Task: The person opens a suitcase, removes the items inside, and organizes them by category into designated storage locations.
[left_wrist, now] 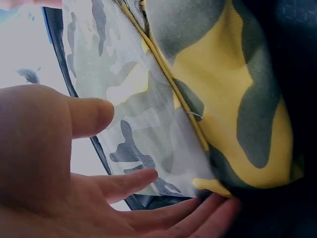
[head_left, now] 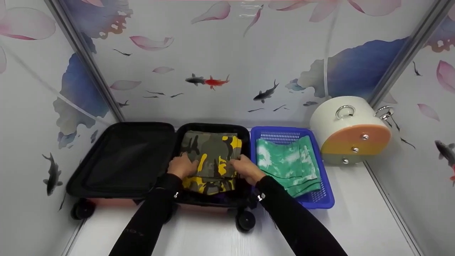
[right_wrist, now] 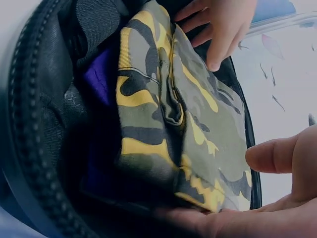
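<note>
Folded camouflage garment (head_left: 209, 153) is seated in the right half of the opened suitcase (head_left: 214, 126), with the lower fold sticking out past the top one. It's flanked by the left hand (head_left: 182, 166) and right hand (head_left: 247, 170). Both are spread, fingers mostly straight, thumbs held away from them; fingertips are tucked at or under the edges, no firm pinch seen.

Settling the stack looks like the step in hand. Best done with both sides lowered evenly, so the folds aren't twisted. Lower fold should be squared under the top one, fabric pressed flat with open palms, edges kept inside the zip rim (right_wrist: 22, 99). Fingers should be slid out sideways, so no layer gets dragged along.

Hard to make out: left fingertips are partly lost in shadow, right ones are blurred and dark, so contact under the cloth can't be confirmed. Purple item (right_wrist: 99, 82) is mostly covered by the garment; type can't be told. Garment type is hidden by the folding too.
</note>
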Demonstrator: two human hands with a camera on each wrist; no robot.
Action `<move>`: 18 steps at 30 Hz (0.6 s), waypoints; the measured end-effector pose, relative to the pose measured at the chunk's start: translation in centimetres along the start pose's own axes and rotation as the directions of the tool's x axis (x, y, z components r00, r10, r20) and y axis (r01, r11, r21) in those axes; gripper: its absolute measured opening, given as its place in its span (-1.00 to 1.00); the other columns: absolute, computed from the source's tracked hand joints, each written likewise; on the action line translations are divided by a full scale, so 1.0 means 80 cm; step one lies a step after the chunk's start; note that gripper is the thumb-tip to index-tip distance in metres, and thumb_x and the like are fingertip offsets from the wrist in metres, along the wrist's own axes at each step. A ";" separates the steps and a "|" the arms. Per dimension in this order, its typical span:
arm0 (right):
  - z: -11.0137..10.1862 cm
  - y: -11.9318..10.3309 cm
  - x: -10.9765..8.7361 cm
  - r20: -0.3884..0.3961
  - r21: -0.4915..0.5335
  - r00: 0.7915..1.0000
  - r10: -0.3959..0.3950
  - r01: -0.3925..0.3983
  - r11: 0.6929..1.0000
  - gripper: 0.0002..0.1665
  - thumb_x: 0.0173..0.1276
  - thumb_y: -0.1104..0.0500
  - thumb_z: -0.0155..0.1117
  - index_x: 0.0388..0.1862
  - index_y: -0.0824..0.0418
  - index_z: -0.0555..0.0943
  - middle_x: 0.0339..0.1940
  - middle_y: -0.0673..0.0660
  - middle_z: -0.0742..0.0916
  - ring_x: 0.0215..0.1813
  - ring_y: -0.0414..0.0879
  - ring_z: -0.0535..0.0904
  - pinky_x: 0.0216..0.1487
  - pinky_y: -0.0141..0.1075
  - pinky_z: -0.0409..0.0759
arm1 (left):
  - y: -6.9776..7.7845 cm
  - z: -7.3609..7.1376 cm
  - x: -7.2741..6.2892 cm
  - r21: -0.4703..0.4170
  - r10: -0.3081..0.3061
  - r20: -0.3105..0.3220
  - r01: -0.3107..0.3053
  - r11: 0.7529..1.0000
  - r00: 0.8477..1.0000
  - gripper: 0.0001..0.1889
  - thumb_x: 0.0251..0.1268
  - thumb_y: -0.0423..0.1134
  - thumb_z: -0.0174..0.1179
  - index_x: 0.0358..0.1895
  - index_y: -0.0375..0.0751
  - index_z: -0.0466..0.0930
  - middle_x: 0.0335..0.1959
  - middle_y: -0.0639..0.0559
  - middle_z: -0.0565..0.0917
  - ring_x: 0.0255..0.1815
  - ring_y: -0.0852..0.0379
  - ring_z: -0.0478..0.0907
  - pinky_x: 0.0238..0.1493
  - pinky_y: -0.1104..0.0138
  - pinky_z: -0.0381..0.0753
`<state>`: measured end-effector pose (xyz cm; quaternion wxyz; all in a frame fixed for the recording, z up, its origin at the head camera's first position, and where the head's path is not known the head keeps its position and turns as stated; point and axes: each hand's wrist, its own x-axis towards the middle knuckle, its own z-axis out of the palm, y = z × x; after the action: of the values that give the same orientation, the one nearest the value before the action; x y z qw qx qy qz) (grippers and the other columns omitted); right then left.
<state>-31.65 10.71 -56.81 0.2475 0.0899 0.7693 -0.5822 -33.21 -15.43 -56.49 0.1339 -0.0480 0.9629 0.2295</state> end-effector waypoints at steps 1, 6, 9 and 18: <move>0.000 0.000 0.000 -0.004 0.002 1.000 -0.007 0.007 1.000 -0.08 0.82 0.02 -0.01 0.88 0.28 -0.18 0.84 0.41 0.16 0.77 0.32 0.26 0.72 0.23 0.32 | -0.001 0.000 0.002 -0.009 -0.002 0.009 0.002 1.000 1.000 -0.20 0.75 0.06 0.05 0.72 -0.49 0.15 0.59 -0.63 0.38 0.61 -0.59 0.37 0.59 -0.30 0.41; 0.002 -0.001 0.000 -0.012 -0.010 1.000 -0.015 0.015 1.000 -0.08 0.82 0.02 0.00 0.87 0.31 -0.15 0.85 0.40 0.15 0.80 0.32 0.21 0.74 0.20 0.32 | -0.016 0.013 0.030 -0.035 -0.025 0.073 0.028 0.999 0.997 -0.12 0.74 0.15 0.04 0.78 -0.42 0.02 0.67 -0.59 0.29 0.68 -0.64 0.22 0.62 -0.35 0.34; 0.002 -0.001 0.000 -0.009 -0.025 1.000 -0.017 0.017 1.000 -0.08 0.81 0.03 0.03 0.87 0.30 -0.13 0.86 0.39 0.14 0.82 0.32 0.19 0.75 0.19 0.30 | -0.028 0.020 0.045 -0.064 -0.021 0.103 0.028 0.998 0.994 -0.06 0.72 0.21 0.03 0.81 -0.34 -0.08 0.68 -0.54 0.31 0.70 -0.65 0.15 0.63 -0.38 0.27; 0.005 0.000 -0.006 0.024 -0.110 0.996 -0.084 0.086 0.990 -0.09 0.76 0.09 0.09 0.87 0.27 -0.05 0.83 0.35 0.25 0.75 0.29 0.33 0.68 0.15 0.41 | -0.022 -0.004 0.027 -0.217 0.035 0.021 -0.030 0.976 0.999 -0.18 0.65 -0.10 0.05 0.76 -0.30 -0.13 0.40 -0.63 0.41 0.13 -0.36 0.58 0.10 -0.03 0.55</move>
<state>-31.17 10.38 -56.66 0.2343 0.0376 0.8012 -0.5494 -35.06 -17.22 -57.54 0.1361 -0.0436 0.9310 0.3358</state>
